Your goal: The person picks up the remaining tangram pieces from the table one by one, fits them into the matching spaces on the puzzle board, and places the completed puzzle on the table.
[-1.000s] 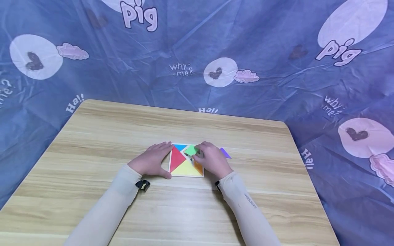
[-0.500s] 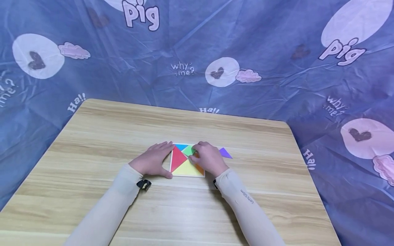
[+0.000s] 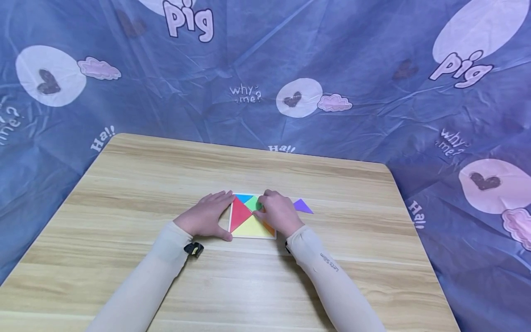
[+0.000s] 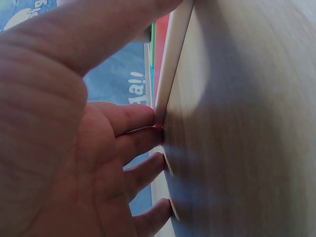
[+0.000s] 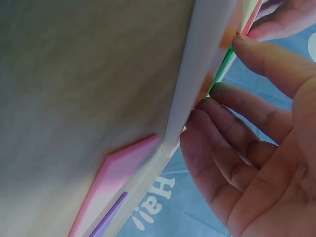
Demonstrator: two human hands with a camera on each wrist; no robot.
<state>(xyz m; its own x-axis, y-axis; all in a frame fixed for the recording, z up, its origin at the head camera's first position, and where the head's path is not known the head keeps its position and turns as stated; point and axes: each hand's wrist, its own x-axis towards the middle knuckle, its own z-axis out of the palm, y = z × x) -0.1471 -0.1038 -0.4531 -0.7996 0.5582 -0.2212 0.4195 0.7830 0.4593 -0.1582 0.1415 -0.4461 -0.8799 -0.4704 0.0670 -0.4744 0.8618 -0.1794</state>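
Observation:
A square tangram puzzle in a white tray (image 3: 253,238) lies flat on the table. My left hand (image 3: 206,214) rests against the tray's left side, thumb at the near corner and straight fingers at the far one. Inside are a red triangle (image 3: 238,216), a yellow triangle (image 3: 250,228), a blue triangle (image 3: 244,198) and an orange piece (image 3: 268,227), partly covered by my right hand (image 3: 280,211). That hand pinches the green piece (image 3: 251,203) between thumb and fingers, over its place beside the blue triangle. In the right wrist view the green edge (image 5: 224,64) shows between the fingertips.
Right of the tray lies a loose purple triangle (image 3: 303,206). A pink piece (image 5: 116,173) lies by the tray in the right wrist view; my right hand hides it from the head camera. Behind the wooden table (image 3: 186,161) hangs a printed blue cloth (image 3: 249,55).
My right hand has shifted slightly left, bringing the green piece from a skewed position over the gap to flush with its neighbours. More of the purple triangle shows. My left hand has stayed put.

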